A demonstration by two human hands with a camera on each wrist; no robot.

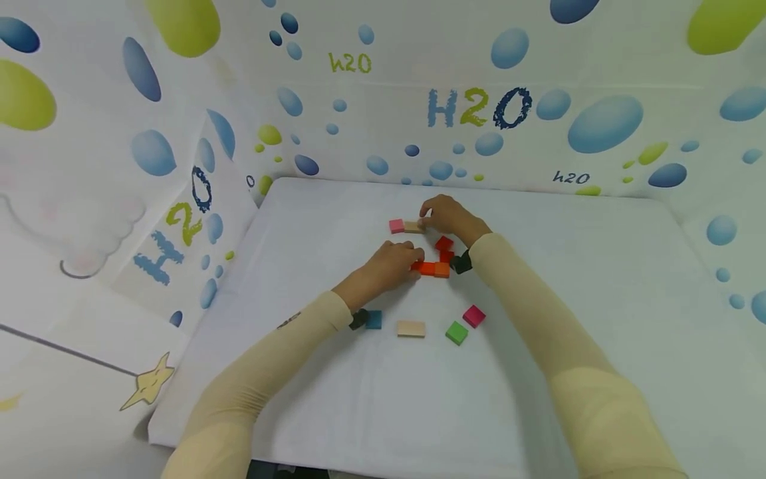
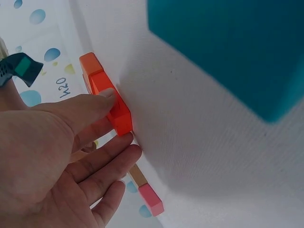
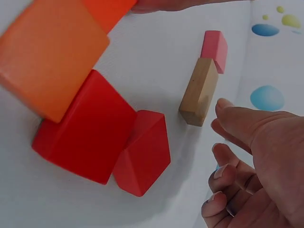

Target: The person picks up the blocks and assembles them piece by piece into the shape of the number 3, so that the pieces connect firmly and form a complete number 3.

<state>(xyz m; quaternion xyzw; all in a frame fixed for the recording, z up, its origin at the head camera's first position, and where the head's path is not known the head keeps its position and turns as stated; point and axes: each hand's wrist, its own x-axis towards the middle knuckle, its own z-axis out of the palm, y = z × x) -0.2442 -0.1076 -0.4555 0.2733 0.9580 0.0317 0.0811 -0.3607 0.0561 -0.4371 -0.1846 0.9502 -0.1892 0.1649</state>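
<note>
My left hand [image 1: 389, 267] pinches a long red-orange block [image 2: 121, 114] between thumb and index finger, its other fingers spread beside it. An orange block [image 1: 441, 270] adjoins the far end of that block. Two red blocks [image 3: 90, 130] continue from the orange one in a bent line, the outer one turned at an angle. Farther back, a plain wooden block [image 3: 199, 92] lies end to end with a pink block [image 3: 213, 50]. Beside the wooden block's right end is my right hand [image 1: 449, 216], fingers loosely bent, holding nothing.
Nearer the front of the white table [image 1: 335, 406] lie a teal block [image 1: 374, 320], another plain wooden block [image 1: 411, 328], a green block [image 1: 457, 332] and a crimson block [image 1: 474, 316]. A wall with printed blue and green spots rises behind the table.
</note>
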